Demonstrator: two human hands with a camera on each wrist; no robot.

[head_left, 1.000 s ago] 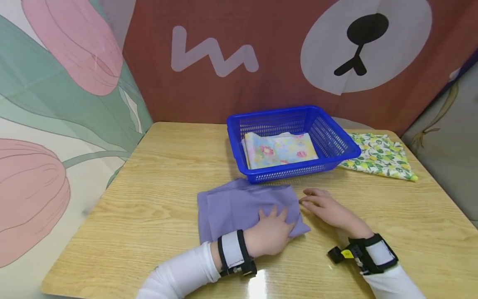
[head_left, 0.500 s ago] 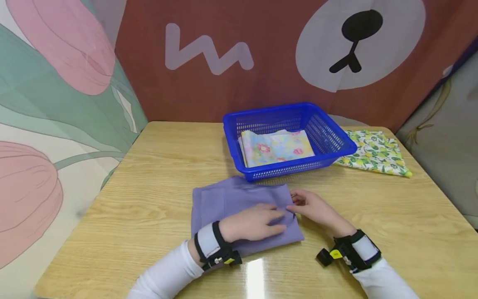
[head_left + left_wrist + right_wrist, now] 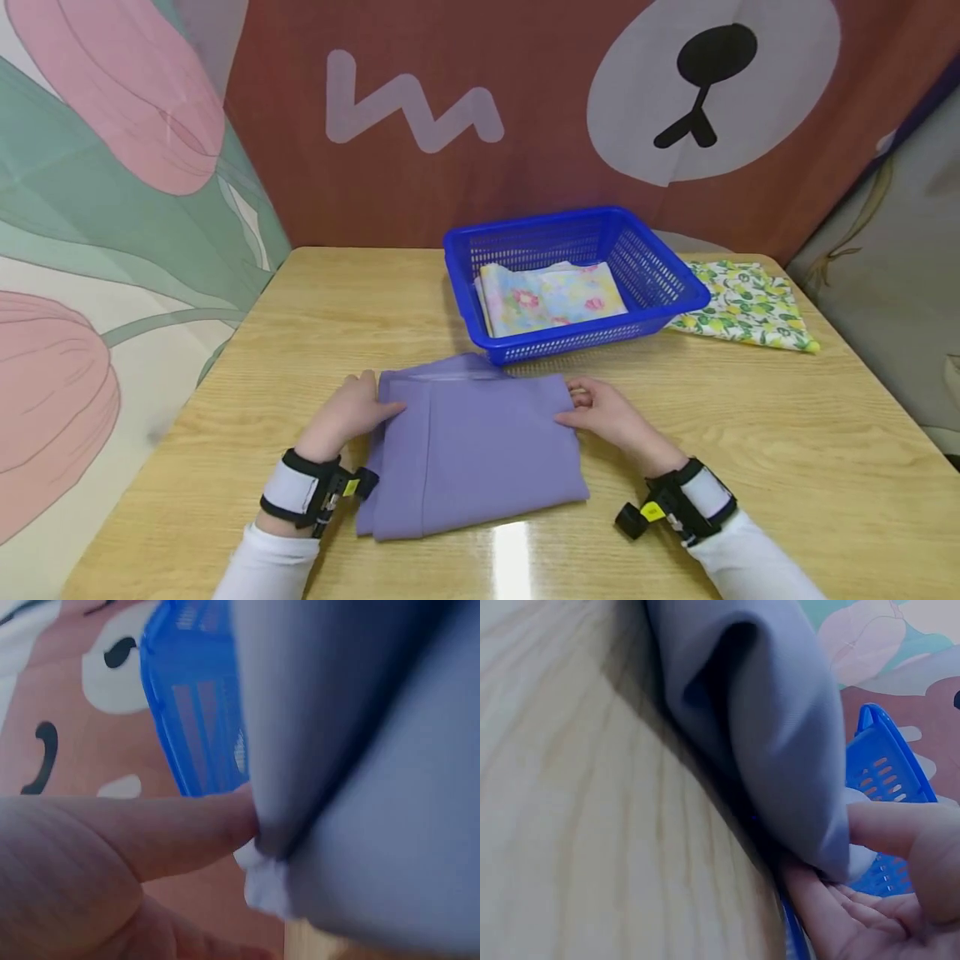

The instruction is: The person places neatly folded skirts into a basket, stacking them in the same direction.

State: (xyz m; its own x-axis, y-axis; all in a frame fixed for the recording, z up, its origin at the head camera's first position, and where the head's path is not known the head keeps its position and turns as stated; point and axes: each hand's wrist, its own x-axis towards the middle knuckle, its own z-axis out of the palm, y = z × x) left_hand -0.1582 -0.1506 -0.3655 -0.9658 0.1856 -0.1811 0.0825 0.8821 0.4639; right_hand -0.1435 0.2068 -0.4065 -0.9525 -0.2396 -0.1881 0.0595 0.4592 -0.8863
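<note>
Purple cloth (image 3: 487,450): smooth, folded, approx. rect., on wood-grain tbl. (image 3: 315,325), just in front of perf. blue basket (image 3: 577,335). L hand (image 3: 347,415) pinches L edge; R hand (image 3: 611,418) pinches R edge. Tbl. extends both sides.

Blue basket (image 3: 585,333) with floral cloth (image 3: 553,297) inside, lemon-print cloth (image 3: 750,305) beside, brown backdrop (image 3: 540,187) behind.

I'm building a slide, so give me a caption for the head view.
Left hand and right hand at opposite edges of a folded purple cloth, in front of a blue basket.
</note>
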